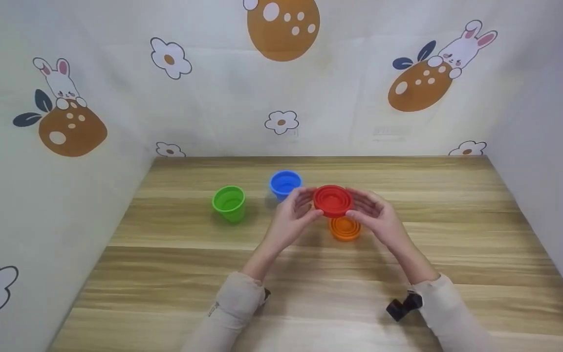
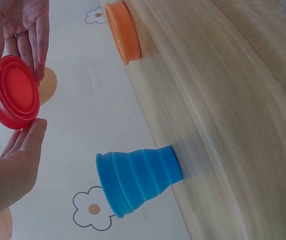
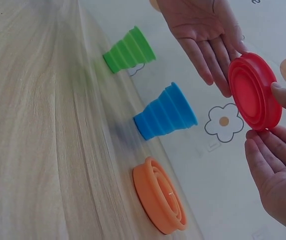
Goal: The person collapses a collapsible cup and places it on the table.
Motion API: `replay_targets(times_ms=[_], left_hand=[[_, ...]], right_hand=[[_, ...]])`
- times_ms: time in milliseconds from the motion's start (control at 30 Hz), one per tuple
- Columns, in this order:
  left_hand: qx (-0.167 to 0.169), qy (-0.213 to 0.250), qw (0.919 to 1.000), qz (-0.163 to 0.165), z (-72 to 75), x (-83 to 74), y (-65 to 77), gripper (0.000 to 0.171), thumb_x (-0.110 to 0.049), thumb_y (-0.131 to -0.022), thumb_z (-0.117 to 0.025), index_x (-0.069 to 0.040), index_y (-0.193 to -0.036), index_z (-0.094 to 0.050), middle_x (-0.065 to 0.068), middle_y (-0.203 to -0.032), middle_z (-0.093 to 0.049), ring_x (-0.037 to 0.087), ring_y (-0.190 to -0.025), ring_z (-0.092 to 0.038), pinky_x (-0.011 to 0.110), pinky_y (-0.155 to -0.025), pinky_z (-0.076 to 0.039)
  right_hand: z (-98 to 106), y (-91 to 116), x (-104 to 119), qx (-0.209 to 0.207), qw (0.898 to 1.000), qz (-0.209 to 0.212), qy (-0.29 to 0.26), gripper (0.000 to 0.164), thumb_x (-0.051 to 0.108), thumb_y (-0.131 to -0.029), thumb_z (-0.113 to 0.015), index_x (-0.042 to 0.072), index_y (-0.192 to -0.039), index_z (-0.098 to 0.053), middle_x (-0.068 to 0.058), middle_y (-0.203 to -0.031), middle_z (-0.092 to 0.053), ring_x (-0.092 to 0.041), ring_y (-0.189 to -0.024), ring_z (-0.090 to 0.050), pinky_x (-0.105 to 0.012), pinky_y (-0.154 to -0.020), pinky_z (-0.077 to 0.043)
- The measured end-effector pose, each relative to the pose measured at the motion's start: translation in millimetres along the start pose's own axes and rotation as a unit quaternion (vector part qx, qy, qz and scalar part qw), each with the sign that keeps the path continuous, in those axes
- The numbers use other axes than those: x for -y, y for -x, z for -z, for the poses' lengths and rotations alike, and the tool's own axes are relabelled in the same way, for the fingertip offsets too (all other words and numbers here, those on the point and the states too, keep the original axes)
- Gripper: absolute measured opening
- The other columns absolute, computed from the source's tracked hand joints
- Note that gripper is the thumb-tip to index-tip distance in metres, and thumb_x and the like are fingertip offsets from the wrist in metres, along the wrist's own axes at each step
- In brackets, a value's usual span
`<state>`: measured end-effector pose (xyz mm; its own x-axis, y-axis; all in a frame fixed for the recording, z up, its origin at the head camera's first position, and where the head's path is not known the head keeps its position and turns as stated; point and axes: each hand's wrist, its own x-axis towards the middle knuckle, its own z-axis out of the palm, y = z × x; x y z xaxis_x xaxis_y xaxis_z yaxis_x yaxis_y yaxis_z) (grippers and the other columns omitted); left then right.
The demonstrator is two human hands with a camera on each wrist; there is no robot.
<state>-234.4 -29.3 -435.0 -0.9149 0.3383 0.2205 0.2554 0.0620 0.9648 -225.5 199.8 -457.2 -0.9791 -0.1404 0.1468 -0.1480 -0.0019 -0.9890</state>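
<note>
Both hands hold a red collapsible cup up above the table, folded flat into a disc of nested rings. My left hand grips its left side, thumb at the near rim and fingers behind. On the opposite side my right hand pinches it the same way. In the left wrist view the flat underside of the red cup shows. Below and just nearer lies an orange collapsible cup, also folded flat. A blue cup, extended, stands upright behind the left hand, which overlaps it in the head view.
A green extended cup stands upright on the wood-grain table, left of the blue one. Patterned cloth walls enclose the table at the back and both sides. A black wrist device sits at the right cuff.
</note>
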Motion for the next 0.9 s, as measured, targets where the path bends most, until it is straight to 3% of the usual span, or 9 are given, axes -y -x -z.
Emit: replay_targets(times_ms=[400, 700, 900], left_hand=[[0.004, -0.008, 1.0000, 0.003, 1.1, 1.6, -3.9, 0.053, -0.011, -0.091, -0.071, 0.006, -0.136, -0.048, 0.024, -0.141, -0.055, 0.036, -0.134, -0.053, 0.045, -0.112, -0.044], [0.005, 0.006, 1.0000, -0.001, 1.5, 2.0, -5.9, 0.054, -0.008, -0.091, -0.070, 0.008, -0.137, -0.046, 0.026, -0.141, -0.054, 0.038, -0.136, -0.051, 0.053, -0.114, -0.040], [0.004, 0.003, 1.0000, 0.008, 1.2, 2.6, -7.8, 0.054, -0.007, -0.091, -0.070, 0.007, -0.138, -0.045, 0.026, -0.143, -0.053, 0.037, -0.137, -0.050, 0.051, -0.115, -0.040]], right_hand=[[-0.2, -2.5, 1.8, -0.011, 1.000, 0.002, 0.005, 0.054, -0.007, -0.088, -0.067, -0.009, -0.139, -0.050, -0.028, -0.142, -0.054, 0.000, -0.114, -0.063, -0.016, -0.100, -0.051], [-0.8, -4.1, 2.2, -0.007, 1.000, 0.006, 0.003, 0.056, -0.005, -0.088, -0.068, -0.009, -0.140, -0.049, -0.027, -0.145, -0.051, 0.001, -0.117, -0.061, -0.016, -0.102, -0.050], [-0.8, -5.5, 2.0, -0.007, 1.000, 0.002, 0.001, 0.057, -0.004, -0.089, -0.069, -0.008, -0.142, -0.047, -0.026, -0.147, -0.050, 0.001, -0.118, -0.061, -0.016, -0.102, -0.049]])
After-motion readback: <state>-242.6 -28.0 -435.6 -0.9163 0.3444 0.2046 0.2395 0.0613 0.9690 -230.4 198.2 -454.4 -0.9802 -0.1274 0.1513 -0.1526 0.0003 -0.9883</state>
